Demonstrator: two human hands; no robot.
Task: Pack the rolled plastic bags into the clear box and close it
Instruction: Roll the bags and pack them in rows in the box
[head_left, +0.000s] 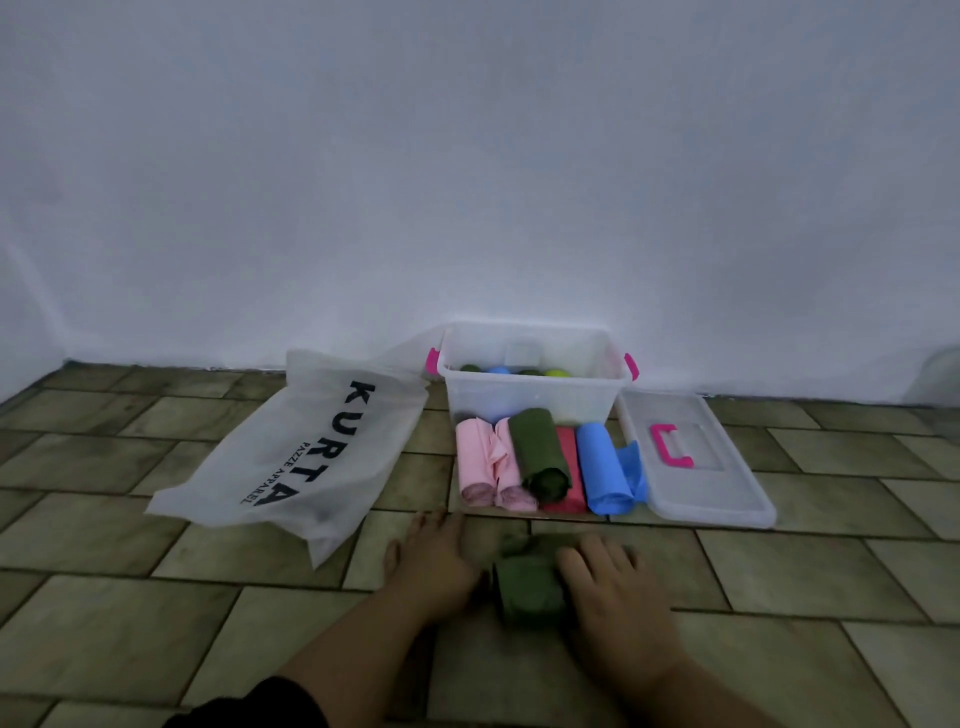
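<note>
Your left hand (434, 558) and right hand (613, 587) lie flat, fingers spread, pressing a dark green rolled bag (527, 590) on the tiled floor (156, 597). Bare tiles stay free around you. Ahead, soft pink, green, red and blue rolls (545, 462) touch the clear box (530, 384), open against the wall; its lid (696, 457) lies right.
</note>
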